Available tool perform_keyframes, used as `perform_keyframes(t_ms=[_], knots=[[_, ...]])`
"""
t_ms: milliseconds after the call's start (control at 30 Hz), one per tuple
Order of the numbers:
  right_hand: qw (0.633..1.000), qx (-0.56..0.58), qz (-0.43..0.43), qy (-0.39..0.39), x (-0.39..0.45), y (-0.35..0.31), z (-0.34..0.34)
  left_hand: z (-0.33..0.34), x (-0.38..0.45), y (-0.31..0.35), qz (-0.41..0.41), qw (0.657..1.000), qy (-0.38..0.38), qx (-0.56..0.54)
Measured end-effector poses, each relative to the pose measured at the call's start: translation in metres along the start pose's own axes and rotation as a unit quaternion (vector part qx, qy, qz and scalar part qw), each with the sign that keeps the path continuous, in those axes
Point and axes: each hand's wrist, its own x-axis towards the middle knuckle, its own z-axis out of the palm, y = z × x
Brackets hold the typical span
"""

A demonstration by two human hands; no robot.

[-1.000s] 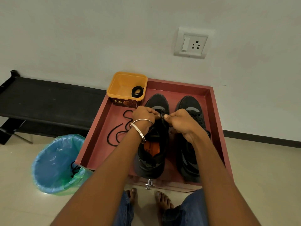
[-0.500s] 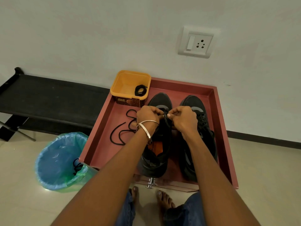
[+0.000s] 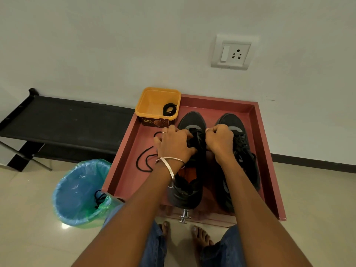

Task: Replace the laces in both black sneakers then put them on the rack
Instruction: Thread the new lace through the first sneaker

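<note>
1. Since the earlier frame, the left hand (image 3: 174,145) has spread over the left sneaker (image 3: 189,170), thumb now hooked at its tongue.
2. The right hand (image 3: 220,142) is curled, pinching the same tongue.
3. The right sneaker (image 3: 240,147) sits at 3 o'clock of it, both in the red tray (image 3: 123,166).
4. A loose lace (image 3: 144,160) lies at 9 o'clock; the yellow tub (image 3: 152,105) at 11 holds a coiled lace (image 3: 169,109).

— Anything readable?
— "Amul" in pale script, on the brown label of the yellow tub (image 3: 156,106) in the tray's far left corner.
— And beneath it?
— A smaller line, possibly "Chocochips"; too blurred to confirm. Nothing else legible.
</note>
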Motion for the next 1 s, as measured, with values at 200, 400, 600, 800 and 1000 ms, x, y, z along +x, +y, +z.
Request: perform_keyframes(t_ms=[200,400,600,800,1000], knots=[[0.98,0.174,-0.047,0.081,-0.014,-0.029,-0.035,0.004,-0.014,0.002,-0.065,0.998,-0.023,0.01],[0.891,0.417,-0.144,0.103,-0.031,-0.074,-0.092,0.007,-0.016,0.006,-0.087,0.996,-0.004,0.032],[0.967,0.197,-0.151,0.061,-0.022,-0.041,-0.058,0.008,-0.013,0.005,-0.093,0.995,-0.013,0.024],[0.979,-0.161,-0.086,-0.091,-0.006,-0.004,-0.015,0.008,-0.01,0.001,-0.1,0.995,-0.021,0.003],[0.992,-0.059,-0.098,-0.046,-0.011,-0.011,-0.026,0.008,-0.012,0.002,-0.106,0.994,-0.026,-0.001]])
